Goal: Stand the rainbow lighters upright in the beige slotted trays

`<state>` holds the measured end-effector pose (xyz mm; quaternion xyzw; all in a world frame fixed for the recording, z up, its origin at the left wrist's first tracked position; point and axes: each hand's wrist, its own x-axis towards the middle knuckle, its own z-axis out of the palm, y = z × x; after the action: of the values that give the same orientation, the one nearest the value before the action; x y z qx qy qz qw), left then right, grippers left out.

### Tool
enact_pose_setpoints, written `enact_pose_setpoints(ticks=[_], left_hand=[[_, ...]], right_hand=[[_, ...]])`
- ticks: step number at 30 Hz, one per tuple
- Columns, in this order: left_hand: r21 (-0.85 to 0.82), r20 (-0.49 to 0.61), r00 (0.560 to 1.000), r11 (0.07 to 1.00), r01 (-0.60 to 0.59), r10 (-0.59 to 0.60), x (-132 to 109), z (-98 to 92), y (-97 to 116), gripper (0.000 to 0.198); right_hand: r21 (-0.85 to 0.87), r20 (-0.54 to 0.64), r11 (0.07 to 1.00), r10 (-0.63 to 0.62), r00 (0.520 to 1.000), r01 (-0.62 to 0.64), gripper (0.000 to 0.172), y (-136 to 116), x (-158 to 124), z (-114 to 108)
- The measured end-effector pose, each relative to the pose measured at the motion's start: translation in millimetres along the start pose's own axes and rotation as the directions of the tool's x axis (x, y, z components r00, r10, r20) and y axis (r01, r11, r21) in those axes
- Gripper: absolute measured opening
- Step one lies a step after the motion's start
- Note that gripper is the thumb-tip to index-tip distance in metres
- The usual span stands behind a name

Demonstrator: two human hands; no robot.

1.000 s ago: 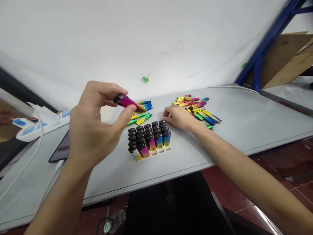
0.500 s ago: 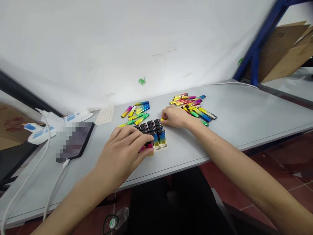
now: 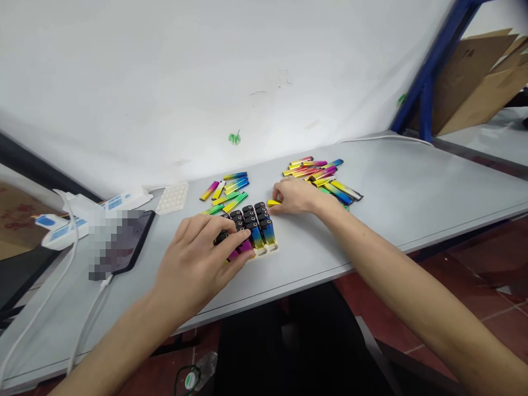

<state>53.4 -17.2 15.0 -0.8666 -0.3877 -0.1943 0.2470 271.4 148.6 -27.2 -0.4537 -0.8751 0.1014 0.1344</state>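
Several flat, shiny sticks with black tops stand in rows in a white holder [image 3: 272,248]; blue-and-yellow sticks [image 3: 268,234] fill its near right corner. My left hand [image 3: 198,242] curls over the near left of the rows. Its thumb and fingers close around a purple-and-yellow stick [image 3: 244,246] standing there; the fingertips behind are hidden. Just beyond the holder's right side, my right hand [image 3: 293,195] pinches a stick whose yellow end [image 3: 273,203] sticks out to the left. The rest of that stick is hidden by the hand.
A pile of coloured sticks [image 3: 315,170] lies behind my right hand, and a smaller group [image 3: 235,185] beyond the holder. An empty-looking white tray [image 3: 173,198], a phone [image 3: 127,242] on a cable, and power strips [image 3: 66,234] are at left. The table's front edge runs close to me.
The view has shifted slightly. My left hand has slid a little left, showing more of the purple sticks. More of the yellow end shows at my right fingertips.
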Motion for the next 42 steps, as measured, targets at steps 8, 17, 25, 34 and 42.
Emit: enact_pose_setpoints(ticks=[8,17,25,34,42], left_hand=[[-0.229,-0.075,0.967,0.948,0.220,-0.243,19,3.4,-26,0.022],[-0.580,0.486,0.788,0.535,0.614,-0.377,58,56.6,-89,0.035],[-0.529,0.469,0.767,0.557,0.641,-0.438,36,80.9,-85,0.032],[-0.436,0.251,0.850,0.730,0.526,-0.463,32,90.6,-88,0.029],[-0.337,0.129,0.960,0.900,0.276,-0.247,34,97.5,-85,0.030]], right_hand=[[0.148,-0.150,0.988,-0.026,0.988,0.048,0.027,-11,-1,1],[0.287,-0.280,0.914,-0.206,0.938,0.286,0.022,-29,0,9],[0.517,-0.283,0.831,-0.059,0.957,0.204,0.033,-38,2,19],[0.465,-0.392,0.859,-0.017,0.920,0.214,0.013,-29,2,14],[0.510,-0.377,0.823,-0.046,0.925,0.249,0.019,-39,1,13]])
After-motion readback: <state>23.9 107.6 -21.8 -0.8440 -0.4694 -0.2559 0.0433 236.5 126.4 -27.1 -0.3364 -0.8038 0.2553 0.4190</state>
